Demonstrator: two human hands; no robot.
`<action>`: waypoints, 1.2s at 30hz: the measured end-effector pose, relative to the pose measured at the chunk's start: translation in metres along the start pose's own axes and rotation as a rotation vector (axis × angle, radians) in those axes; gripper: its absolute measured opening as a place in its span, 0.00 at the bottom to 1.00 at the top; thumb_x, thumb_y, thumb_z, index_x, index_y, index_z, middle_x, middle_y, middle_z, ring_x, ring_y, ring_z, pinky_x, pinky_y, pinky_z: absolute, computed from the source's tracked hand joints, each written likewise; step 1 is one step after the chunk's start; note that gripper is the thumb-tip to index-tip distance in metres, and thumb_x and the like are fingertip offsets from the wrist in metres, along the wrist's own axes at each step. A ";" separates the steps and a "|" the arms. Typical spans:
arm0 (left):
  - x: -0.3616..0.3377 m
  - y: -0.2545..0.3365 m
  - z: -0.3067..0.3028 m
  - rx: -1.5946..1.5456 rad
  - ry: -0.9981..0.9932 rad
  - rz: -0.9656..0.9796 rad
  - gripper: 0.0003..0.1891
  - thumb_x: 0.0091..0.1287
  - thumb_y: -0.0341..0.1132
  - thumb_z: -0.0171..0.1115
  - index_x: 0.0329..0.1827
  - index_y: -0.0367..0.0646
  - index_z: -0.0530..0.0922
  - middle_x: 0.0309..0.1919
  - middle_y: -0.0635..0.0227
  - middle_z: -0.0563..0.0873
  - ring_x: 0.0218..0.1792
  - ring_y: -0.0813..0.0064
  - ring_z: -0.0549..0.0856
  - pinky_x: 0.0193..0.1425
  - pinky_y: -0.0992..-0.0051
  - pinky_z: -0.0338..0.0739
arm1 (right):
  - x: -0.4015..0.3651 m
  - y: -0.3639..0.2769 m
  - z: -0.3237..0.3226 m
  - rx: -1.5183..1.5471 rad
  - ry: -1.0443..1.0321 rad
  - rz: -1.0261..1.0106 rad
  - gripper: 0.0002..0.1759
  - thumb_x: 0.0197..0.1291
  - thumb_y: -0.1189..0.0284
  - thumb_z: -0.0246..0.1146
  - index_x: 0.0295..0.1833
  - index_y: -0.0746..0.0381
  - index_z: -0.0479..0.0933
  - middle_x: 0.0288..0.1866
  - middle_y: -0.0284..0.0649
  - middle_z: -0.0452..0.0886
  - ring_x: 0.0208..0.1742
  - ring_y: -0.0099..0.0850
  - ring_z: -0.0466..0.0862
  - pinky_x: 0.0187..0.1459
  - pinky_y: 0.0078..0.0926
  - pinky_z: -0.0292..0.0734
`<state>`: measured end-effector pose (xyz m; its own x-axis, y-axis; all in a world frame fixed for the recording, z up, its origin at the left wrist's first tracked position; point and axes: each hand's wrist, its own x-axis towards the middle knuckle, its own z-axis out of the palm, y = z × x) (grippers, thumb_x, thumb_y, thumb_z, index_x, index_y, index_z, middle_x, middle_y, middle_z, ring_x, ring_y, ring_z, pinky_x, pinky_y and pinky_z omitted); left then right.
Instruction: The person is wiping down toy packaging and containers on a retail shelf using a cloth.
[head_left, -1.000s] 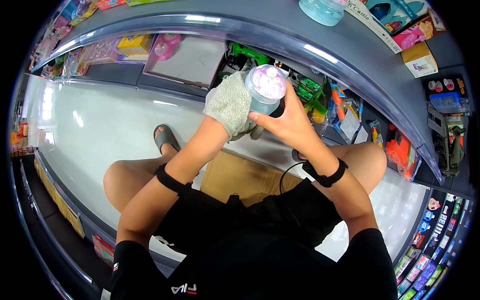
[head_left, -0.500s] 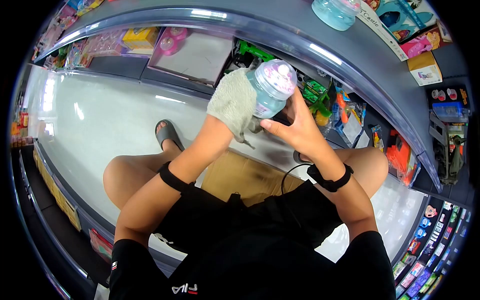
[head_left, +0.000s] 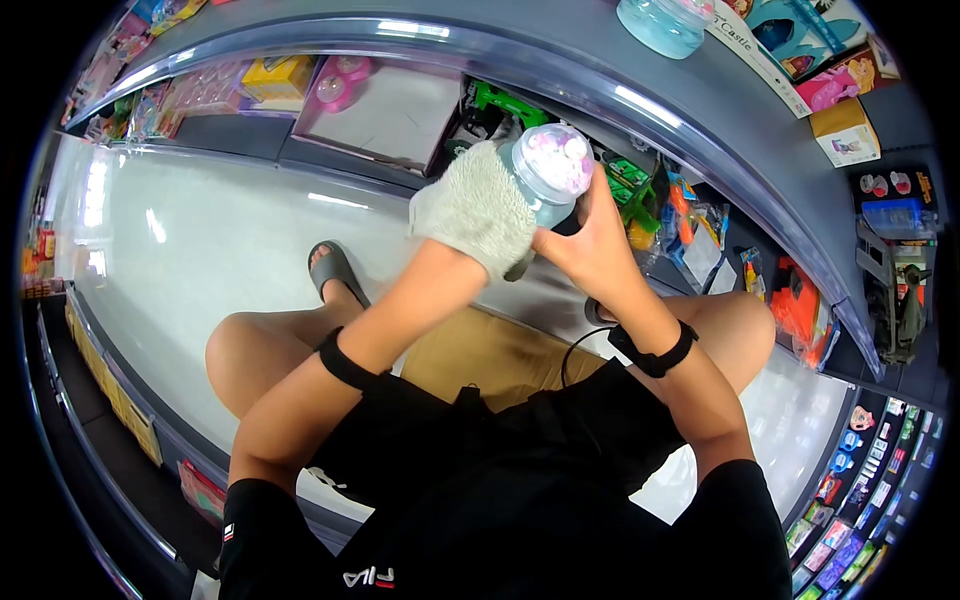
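Note:
A plastic jar (head_left: 550,175) with pale blue contents and a lid of pink and white bits is held tilted in front of me, above the floor. My right hand (head_left: 590,250) grips its right side, with the thumb low and fingers reaching behind. A light grey-green cloth (head_left: 478,205) covers my left hand (head_left: 465,265), pressing on the jar's left side. The left fingers are hidden under the cloth. On the upper shelf stands a similar jar (head_left: 665,25) with blue contents.
A cardboard sheet (head_left: 470,350) lies on the glossy floor (head_left: 220,240) between my legs. The shelf edge (head_left: 540,70) curves across ahead. Below it are a shallow box (head_left: 385,110) with pink toys, a green toy gun (head_left: 510,102) and packaged toys. Boxed toys (head_left: 845,130) sit upper right.
The cloth-covered left hand has moved slightly right and down across the jar, covering more of its lower body. The loose cloth end no longer hangs in sight. The jar stays almost in place.

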<state>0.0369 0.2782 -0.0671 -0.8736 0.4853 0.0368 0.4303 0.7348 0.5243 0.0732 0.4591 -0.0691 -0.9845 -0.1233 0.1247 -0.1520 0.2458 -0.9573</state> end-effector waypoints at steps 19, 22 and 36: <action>-0.034 -0.016 -0.001 -1.039 0.152 -0.049 0.25 0.85 0.50 0.53 0.76 0.47 0.69 0.69 0.71 0.77 0.70 0.77 0.76 0.73 0.71 0.72 | -0.006 -0.015 -0.012 0.220 -0.191 0.022 0.56 0.63 0.71 0.77 0.86 0.69 0.48 0.82 0.53 0.65 0.83 0.41 0.66 0.82 0.45 0.61; -0.034 -0.016 -0.003 -1.387 0.148 -0.263 0.25 0.85 0.50 0.52 0.77 0.47 0.69 0.70 0.71 0.77 0.71 0.76 0.76 0.74 0.70 0.72 | -0.004 -0.019 -0.018 0.296 -0.256 0.078 0.54 0.64 0.73 0.76 0.87 0.67 0.48 0.83 0.52 0.63 0.85 0.40 0.63 0.83 0.44 0.59; -0.031 0.030 -0.073 -1.005 -0.236 -0.375 0.34 0.80 0.52 0.59 0.83 0.45 0.64 0.69 0.68 0.78 0.68 0.76 0.78 0.70 0.69 0.75 | -0.003 -0.025 -0.016 0.402 -0.221 0.137 0.48 0.63 0.70 0.77 0.83 0.66 0.58 0.76 0.49 0.73 0.76 0.39 0.74 0.79 0.43 0.65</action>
<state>0.0605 0.2502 0.0092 -0.7986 0.4688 -0.3774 -0.3289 0.1851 0.9260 0.0785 0.4687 -0.0418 -0.9443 -0.3281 -0.0268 0.0670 -0.1117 -0.9915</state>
